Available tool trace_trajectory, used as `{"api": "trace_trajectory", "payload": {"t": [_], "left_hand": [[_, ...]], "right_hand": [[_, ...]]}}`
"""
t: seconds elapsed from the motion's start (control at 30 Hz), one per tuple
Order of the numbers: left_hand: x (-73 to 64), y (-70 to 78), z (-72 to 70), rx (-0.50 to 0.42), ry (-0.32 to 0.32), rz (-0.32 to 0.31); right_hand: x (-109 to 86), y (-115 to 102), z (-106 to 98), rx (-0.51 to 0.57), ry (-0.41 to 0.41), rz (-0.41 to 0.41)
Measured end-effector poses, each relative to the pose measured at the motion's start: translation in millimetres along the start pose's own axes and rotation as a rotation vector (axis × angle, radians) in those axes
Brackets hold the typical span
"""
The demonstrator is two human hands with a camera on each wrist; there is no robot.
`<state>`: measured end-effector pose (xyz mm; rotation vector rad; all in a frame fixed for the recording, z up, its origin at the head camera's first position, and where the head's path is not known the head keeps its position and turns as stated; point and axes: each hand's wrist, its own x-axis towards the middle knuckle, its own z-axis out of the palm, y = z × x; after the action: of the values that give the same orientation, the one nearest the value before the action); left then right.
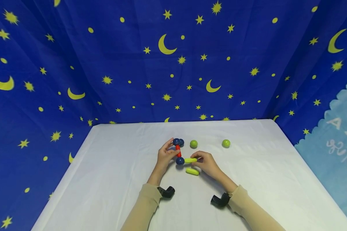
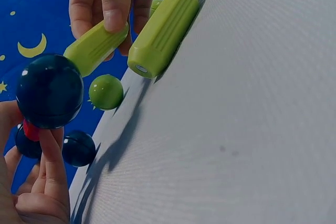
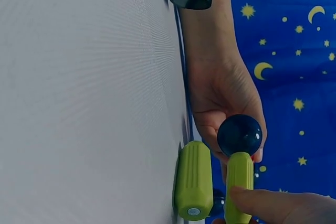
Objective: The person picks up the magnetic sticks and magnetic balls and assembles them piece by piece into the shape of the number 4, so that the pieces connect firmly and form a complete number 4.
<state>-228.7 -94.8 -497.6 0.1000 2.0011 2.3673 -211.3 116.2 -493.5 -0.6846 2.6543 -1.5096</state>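
Observation:
My left hand (image 1: 163, 158) grips a red rod (image 1: 178, 150) between thumb and fingers. A dark blue ball (image 1: 180, 160) sits at the rod's near end, another blue ball (image 1: 176, 141) at its far end. My right hand (image 1: 203, 161) pinches a yellow-green rod (image 1: 190, 160), its tip touching the near blue ball (image 3: 239, 135). Whether the two are joined I cannot tell. In the left wrist view, the pinched rod (image 2: 96, 47) meets the ball (image 2: 50, 91) from above. A second yellow-green rod (image 1: 192, 172) lies loose on the table just below the right fingers.
A third blue ball (image 1: 182, 142) stands on the white table (image 1: 118, 179) beside the far end. Two green balls, one nearer (image 1: 193, 144) and one farther right (image 1: 226, 143), rest behind the hands. A blue star-patterned curtain (image 1: 144, 70) encloses the table's back and sides.

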Motion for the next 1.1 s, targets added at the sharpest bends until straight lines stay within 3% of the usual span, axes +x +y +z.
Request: {"api": "trace_trajectory", "payload": {"t": [0.17,0.33,0.57,0.7,1.1], "left_hand": [[5.6,-10.6,-2.4,0.046,-0.001,-0.029],[11.9,-25.8,-4.6,0.102,-0.021,-0.018],[7.5,-16.0,-3.6,0.156,-0.071,-0.008],[12.3,-27.7,-4.1,0.234,-0.045,0.02],[9.0,-27.8,-2.5,0.361,-0.01,0.077]], "right_hand": [[-2.4,0,0,-0.02,0.004,-0.003],[-4.6,0,1,-0.036,0.003,0.003],[-5.5,1,1,-0.036,-0.01,0.016],[-5.9,3,1,-0.04,-0.012,0.019],[-5.1,9,5,-0.049,-0.028,0.019]]}}
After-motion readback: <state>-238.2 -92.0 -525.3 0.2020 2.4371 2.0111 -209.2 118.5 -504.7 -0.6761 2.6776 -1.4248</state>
